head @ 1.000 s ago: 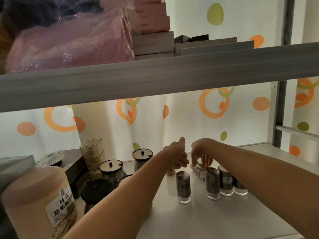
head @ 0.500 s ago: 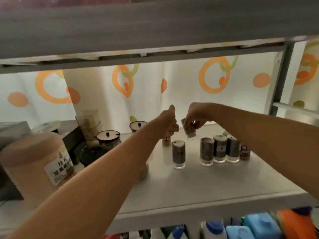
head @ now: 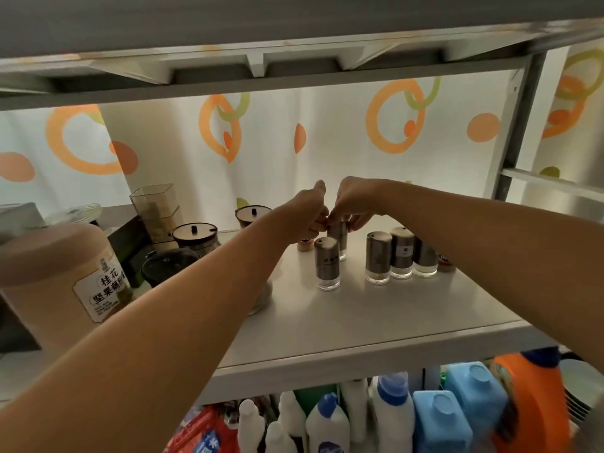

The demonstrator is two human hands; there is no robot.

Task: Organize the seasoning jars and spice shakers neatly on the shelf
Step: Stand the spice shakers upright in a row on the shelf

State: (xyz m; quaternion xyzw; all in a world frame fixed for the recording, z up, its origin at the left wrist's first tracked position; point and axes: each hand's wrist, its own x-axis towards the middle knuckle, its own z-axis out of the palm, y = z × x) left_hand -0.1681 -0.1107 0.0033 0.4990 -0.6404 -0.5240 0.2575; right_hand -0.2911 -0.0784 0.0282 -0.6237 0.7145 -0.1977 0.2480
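At the back of the middle shelf, the right hand's fingertips pinch the rounded cap of a grey shaker. It stands upright, its base on or just above the board, directly behind the front shaker. The left hand sits knuckle to knuckle with the right hand, fingers curled and thumb up; whether they also grip the cap I cannot tell. To the right, three matching shakers stand in a tight row.

Each shaker looks like a light, rigid cylinder with a smooth metallic sleeve over a clear base. It is probably slippery and easy to topple, so a grip round the middle of the sleeve would serve better than one on the cap.

The shaker labels are too small to read. On the big tan canister at far left, the label reads 桂花 and 坚果藕粉.
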